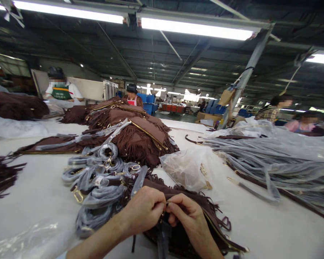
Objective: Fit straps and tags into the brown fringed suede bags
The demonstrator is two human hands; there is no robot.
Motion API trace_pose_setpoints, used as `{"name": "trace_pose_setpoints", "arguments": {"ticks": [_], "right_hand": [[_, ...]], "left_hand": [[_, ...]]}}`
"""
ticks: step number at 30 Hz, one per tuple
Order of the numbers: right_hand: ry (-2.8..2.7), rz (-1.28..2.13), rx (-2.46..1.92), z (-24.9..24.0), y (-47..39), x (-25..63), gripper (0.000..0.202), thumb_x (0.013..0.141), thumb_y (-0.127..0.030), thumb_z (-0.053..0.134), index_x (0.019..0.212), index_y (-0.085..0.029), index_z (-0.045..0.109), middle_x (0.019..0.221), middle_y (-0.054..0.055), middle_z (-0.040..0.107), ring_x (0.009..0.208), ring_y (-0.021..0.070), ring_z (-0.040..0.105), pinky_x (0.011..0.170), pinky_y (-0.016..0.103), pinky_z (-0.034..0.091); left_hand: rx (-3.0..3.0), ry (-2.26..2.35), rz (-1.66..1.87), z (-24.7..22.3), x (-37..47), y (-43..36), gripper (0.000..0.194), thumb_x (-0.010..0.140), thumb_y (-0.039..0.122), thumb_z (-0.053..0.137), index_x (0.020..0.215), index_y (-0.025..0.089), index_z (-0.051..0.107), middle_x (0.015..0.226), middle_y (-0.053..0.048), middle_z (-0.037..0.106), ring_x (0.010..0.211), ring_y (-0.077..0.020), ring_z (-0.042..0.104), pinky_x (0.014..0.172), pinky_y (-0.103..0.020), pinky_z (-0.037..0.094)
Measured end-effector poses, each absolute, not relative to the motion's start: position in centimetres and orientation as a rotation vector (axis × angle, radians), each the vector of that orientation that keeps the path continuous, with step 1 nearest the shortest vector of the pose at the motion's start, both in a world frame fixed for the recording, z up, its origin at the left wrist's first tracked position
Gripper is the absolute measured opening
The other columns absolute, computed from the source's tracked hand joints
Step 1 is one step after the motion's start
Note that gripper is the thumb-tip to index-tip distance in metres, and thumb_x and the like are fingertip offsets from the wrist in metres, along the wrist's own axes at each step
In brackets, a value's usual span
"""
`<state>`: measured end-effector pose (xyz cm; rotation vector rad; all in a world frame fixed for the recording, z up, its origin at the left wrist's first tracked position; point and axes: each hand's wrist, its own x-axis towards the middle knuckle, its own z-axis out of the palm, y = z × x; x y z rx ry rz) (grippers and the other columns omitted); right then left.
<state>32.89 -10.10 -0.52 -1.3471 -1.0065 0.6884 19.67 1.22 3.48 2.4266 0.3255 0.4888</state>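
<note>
Both my hands meet over a dark brown fringed bag (pixel 213 205) lying on the table, its gold zipper edge curving down to the right. My left hand (pixel 147 208) is closed in a pinch on a small gold metal fitting (pixel 162 217), mostly covered by the fingers. Thumb and forefinger of my right hand (pixel 187 216) pinch the same spot, tip to tip with the left. A plastic-wrapped strap end (pixel 164 239) hangs below the fingers. Left of the bag lie several coiled straps in grey plastic (pixel 97 194) with gold clasps.
Brown fringed bags (pixel 140 133) are heaped behind the coils. A clear plastic bag of small parts (pixel 189 169) sits beyond my right hand. Long wrapped straps (pixel 286 162) cover the right of the white table (pixel 51 208). Several people are at work farther back.
</note>
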Motion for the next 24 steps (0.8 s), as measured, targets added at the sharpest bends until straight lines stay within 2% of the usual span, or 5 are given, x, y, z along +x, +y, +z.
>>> {"name": "trace_pose_setpoints", "arguments": {"ticks": [11, 21, 24], "right_hand": [[-1.029, 0.656, -1.373, -0.8, -9.9, 32.8, 0.036, 0.078, -0.052, 0.071, 0.07, -0.018, 0.066, 0.053, -0.002, 0.06, 0.048, 0.0136, 0.056, 0.049, 0.023, 0.045], [-1.368, 0.359, -1.552, -0.8, -10.3, 33.1, 0.025, 0.089, -0.026, 0.055, 0.066, -0.02, 0.06, 0.056, -0.004, 0.058, 0.052, 0.0134, 0.055, 0.055, 0.023, 0.04], [-1.432, 0.268, -1.653, -0.4, -10.3, 32.8, 0.021, 0.091, -0.021, 0.049, 0.076, -0.021, 0.064, 0.064, -0.001, 0.063, 0.06, 0.0168, 0.061, 0.06, 0.026, 0.045]], "left_hand": [[2.477, 0.333, 0.486, 3.1, 19.8, 1.1, 0.023, 0.077, 0.012, 0.046, 0.056, 0.016, 0.056, 0.057, 0.0, 0.055, 0.057, -0.0116, 0.05, 0.055, -0.023, 0.03], [2.684, 0.49, 0.391, 1.9, 20.5, 0.1, 0.026, 0.086, 0.018, 0.046, 0.065, 0.017, 0.062, 0.068, -0.007, 0.067, 0.065, -0.0202, 0.06, 0.057, -0.028, 0.032], [2.662, 0.522, 0.336, 2.0, 20.6, 0.3, 0.028, 0.087, 0.016, 0.044, 0.068, 0.016, 0.064, 0.073, -0.009, 0.069, 0.068, -0.0216, 0.062, 0.06, -0.028, 0.035]]}}
